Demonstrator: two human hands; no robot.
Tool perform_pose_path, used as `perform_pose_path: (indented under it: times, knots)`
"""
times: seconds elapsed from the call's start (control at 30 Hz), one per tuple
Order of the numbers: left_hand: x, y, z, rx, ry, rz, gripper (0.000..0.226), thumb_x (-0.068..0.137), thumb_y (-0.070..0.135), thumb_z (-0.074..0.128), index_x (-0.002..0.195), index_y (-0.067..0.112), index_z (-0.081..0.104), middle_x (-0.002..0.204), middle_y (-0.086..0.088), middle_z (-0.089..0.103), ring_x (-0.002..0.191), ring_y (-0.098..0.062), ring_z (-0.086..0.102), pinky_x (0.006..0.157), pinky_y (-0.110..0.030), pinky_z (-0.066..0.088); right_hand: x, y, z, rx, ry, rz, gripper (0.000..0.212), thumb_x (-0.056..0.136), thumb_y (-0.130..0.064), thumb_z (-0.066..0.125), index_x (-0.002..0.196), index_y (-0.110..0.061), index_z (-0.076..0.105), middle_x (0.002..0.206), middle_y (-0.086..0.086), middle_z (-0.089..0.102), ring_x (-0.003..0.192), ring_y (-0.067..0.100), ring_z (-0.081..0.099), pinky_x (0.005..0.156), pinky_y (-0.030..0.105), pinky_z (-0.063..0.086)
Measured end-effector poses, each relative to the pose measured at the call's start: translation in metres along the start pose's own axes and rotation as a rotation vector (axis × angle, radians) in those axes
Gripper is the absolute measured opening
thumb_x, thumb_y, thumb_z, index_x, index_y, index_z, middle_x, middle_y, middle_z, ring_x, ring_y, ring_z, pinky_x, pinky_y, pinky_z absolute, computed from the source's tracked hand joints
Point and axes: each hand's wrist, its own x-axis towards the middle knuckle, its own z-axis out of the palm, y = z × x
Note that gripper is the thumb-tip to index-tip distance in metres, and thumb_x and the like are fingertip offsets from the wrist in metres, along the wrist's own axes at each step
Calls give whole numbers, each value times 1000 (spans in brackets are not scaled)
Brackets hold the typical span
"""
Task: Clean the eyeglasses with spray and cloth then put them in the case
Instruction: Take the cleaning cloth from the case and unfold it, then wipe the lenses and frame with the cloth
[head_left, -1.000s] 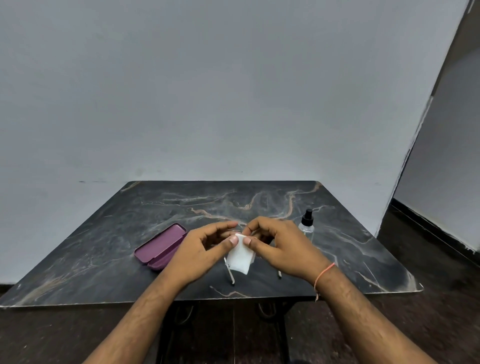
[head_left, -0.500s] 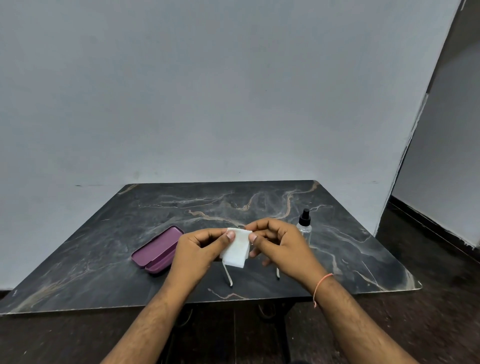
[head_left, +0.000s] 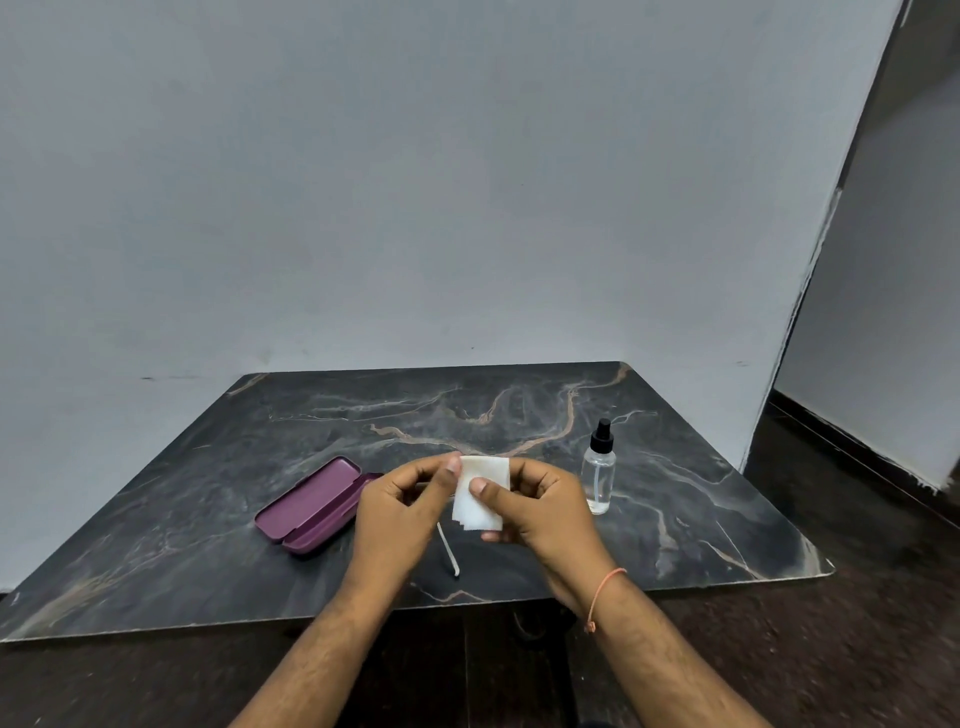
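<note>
While pinched, cloth (head_left: 480, 493) between both thumbs.

Light dim, even, cool grey cast; source not visible; wall (head_left: 415, 182) evenly lit, darker toward top corners; counter (head_left: 519, 415) shows soft pale sheen across middle, no hard glare; faint shadows only, under hands and beside spray bottle (head_left: 598, 467); floor (head_left: 857, 649) at right nearly black; wide-angle distortion bends wall corner at right and bows counter edges; detail soft overall, forearms smeared at bottom edge.
</note>
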Motion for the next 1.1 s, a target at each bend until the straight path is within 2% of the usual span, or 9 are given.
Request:
perform_pose_path:
  times: [0.07,0.13,0.27,0.4,0.47,0.57,0.67,1.0,1.1]
  knots:
    - [7,-13,-11,120,54,44,12,102,30,71,107,31,82,103,7,84,99,-15,78,93,-35,61,2,9,-2,-101,83,-25,12,91,-11,83,102,-14,81,95,15,81,83,20,79,56,30,63]
    - [16,-28,-27,324,58,124,22,104,22,70,113,41,75,113,10,79,101,-2,73,92,-27,60,5,17,-8,-222,168,-65,9,91,-14,84,94,-22,82,84,4,82,78,15,79,55,32,63]
    - [29,-58,-50,626,-146,176,58,96,8,75,128,53,57,132,19,60,110,-1,64,88,-20,57,9,29,-18,-491,272,-167,8,96,-30,77,91,-35,80,83,-14,80,78,5,75,69,29,62]
    - [41,-64,-49,788,-250,240,56,91,19,83,135,45,61,133,26,53,114,2,61,94,-19,54,12,37,-15,-755,300,-252,16,103,-33,66,92,-23,74,85,-9,67,81,2,62,68,24,43]
    - [48,-62,-45,864,-277,321,46,91,24,83,131,41,66,127,27,56,109,3,61,93,-20,54,13,40,-12,-835,288,-301,16,104,-29,63,89,-27,68,88,-12,56,83,-1,57,70,22,37]
    - [58,-63,-42,901,-274,400,27,92,29,82,117,38,75,117,24,62,99,1,64,85,-23,58,16,46,-11,-854,252,-344,17,105,-23,59,105,-33,73,98,-16,52,91,-2,57,77,16,43]
    - [63,-67,-43,927,-258,462,19,93,32,82,111,35,79,113,23,66,98,-2,67,82,-25,58,20,52,-12,-890,234,-368,21,105,-24,58,113,-35,74,105,-15,55,92,6,61,84,28,51]
    - [56,-69,-46,855,-216,581,16,92,19,84,106,26,81,105,15,78,94,-3,73,85,-21,57,50,57,-12,-978,251,-430,12,102,-24,66,111,-30,72,104,-13,65,96,10,64,85,33,53]
    - [55,-69,-46,843,-194,586,15,90,18,86,104,23,82,100,12,81,91,-5,75,82,-24,58,63,58,-9,-1013,255,-480,8,98,-25,70,105,-28,72,101,-11,69,92,13,68,79,32,54]
